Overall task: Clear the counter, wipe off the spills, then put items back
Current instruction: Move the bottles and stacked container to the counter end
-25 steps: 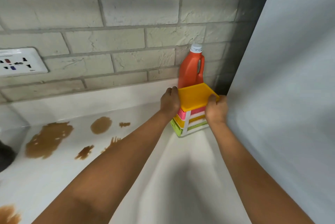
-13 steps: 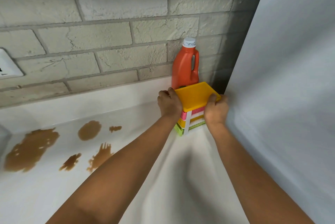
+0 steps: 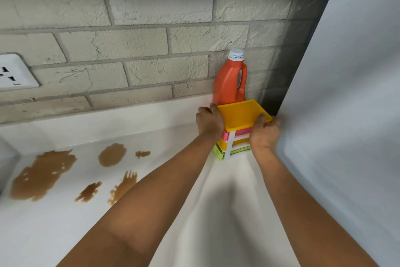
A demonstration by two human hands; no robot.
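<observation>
Leftmost, a white wall socket (image 3: 13, 73) sits in the brick backsplash, and below it the white tabletop (image 3: 54, 227) carries several brown spills (image 3: 43, 174) — a large patch, a round one and smaller splashes — none of them wiped. Moving right, the left hand (image 3: 209, 120) curls round the left edge of a small stacked drawer organiser (image 3: 234, 134), whose yellow tray top sits over pink, yellow and green tiers in a white frame. The right hand (image 3: 264, 134) holds its right side, thumb hooked over the tray's rim, so each hand has a grip clenched on the organiser. It stands in the back right corner of the tabletop, just in front of an orange bottle (image 3: 230, 81) with a white cap, and close beside the pale panel (image 3: 346, 115) that closes the right side. By my reading, the clearing step is in hand — whether the organiser is being lifted away or set down I cannot tell. Next, the tabletop wants a cloth brought to the spills, with the organiser kept level so its tiers do not slide. Small print circles the bottle's cap, too fine to read.
</observation>
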